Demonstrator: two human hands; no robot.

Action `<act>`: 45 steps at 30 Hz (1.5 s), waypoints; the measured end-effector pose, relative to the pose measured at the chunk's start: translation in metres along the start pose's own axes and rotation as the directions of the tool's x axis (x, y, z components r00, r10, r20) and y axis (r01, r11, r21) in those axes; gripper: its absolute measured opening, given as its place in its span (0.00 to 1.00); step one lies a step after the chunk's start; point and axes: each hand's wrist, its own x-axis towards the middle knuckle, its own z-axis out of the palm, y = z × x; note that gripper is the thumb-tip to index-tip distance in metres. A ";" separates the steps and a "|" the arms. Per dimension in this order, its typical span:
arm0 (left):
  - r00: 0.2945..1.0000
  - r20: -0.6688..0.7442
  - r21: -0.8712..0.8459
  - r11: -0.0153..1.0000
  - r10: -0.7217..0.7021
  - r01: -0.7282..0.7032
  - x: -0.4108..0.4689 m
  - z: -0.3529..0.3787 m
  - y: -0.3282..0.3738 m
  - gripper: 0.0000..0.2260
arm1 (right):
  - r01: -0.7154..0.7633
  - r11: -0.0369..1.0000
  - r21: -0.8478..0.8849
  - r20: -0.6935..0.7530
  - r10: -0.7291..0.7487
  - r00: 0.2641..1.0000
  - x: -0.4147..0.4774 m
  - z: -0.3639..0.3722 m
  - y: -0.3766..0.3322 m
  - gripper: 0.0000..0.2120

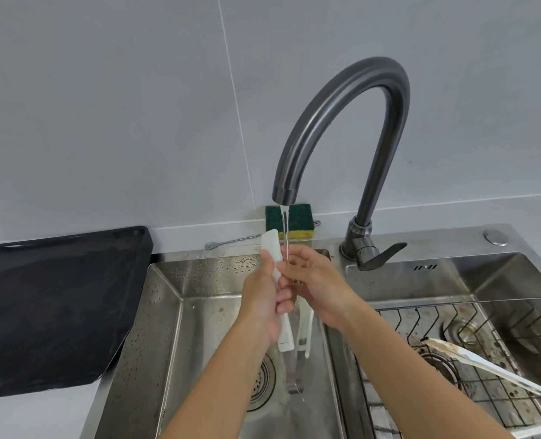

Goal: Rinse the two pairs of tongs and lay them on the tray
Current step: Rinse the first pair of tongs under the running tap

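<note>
One pair of white tongs [285,331] with a metal hinge end is held upright over the left sink basin [199,327], under running water from the faucet [342,122]. My left hand [262,299] grips one white arm of these tongs. My right hand [316,286] holds the other arm, fingers in the water stream. A second pair of white tongs [484,364], soiled at the tip, lies on the wire rack [453,375] in the right basin. The black tray [56,305] rests on the counter at the left.
A green and yellow sponge [289,220] leans against the tiled wall behind the sink. A thin metal utensil [231,241] lies on the sink's back ledge. The faucet lever [380,258] points right. Drains sit in both basins.
</note>
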 end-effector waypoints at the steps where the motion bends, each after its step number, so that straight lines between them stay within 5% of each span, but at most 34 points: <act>1: 0.999 -0.021 -0.038 0.999 -0.038 0.037 0.002 0.000 0.001 0.18 | 0.001 1.000 -0.017 0.026 0.000 1.000 -0.001 0.000 0.000 0.12; 9: 0.982 0.084 -0.352 0.917 -0.168 0.187 0.014 -0.009 0.001 0.19 | 0.038 0.987 -0.154 0.011 -0.036 0.999 -0.006 0.006 0.002 0.09; 13: 0.978 0.195 -0.304 0.944 -0.071 0.129 0.010 -0.002 0.002 0.08 | -0.013 0.994 -0.105 -0.090 0.003 0.996 -0.003 0.002 0.005 0.11; 16: 0.989 0.150 -0.199 0.979 -0.010 0.040 0.009 0.005 0.004 0.09 | -0.061 0.998 0.031 0.025 0.061 0.998 -0.006 0.000 0.003 0.10; 23: 0.987 -0.032 -0.185 0.970 0.157 -0.160 0.019 0.013 0.003 0.14 | -0.149 0.934 -0.324 0.015 0.162 0.987 -0.009 0.001 0.002 0.17; 30: 0.981 -0.123 0.064 0.987 0.152 -0.145 0.021 0.007 0.003 0.16 | -0.099 0.949 -0.299 0.181 0.158 0.971 -0.019 0.001 0.010 0.12; 36: 0.963 -0.181 0.350 0.928 0.199 -0.126 0.024 0.005 0.003 0.11 | -0.013 0.901 -0.433 0.136 0.080 0.987 -0.027 0.010 0.016 0.16; 38: 0.956 -0.165 0.277 0.942 0.241 -0.190 0.022 0.005 0.005 0.10 | 0.024 0.895 -0.446 0.140 0.044 0.989 -0.029 0.010 0.015 0.15; 41: 0.945 -0.203 0.143 0.963 0.256 -0.230 0.020 0.000 0.008 0.07 | 0.186 0.752 -0.633 0.128 -0.135 0.983 -0.033 0.008 0.016 0.11; 45: 0.949 -0.247 0.039 0.981 0.194 -0.190 0.020 -0.007 0.010 0.07 | 0.384 0.592 -0.708 0.076 -0.476 0.876 -0.041 0.009 0.025 0.08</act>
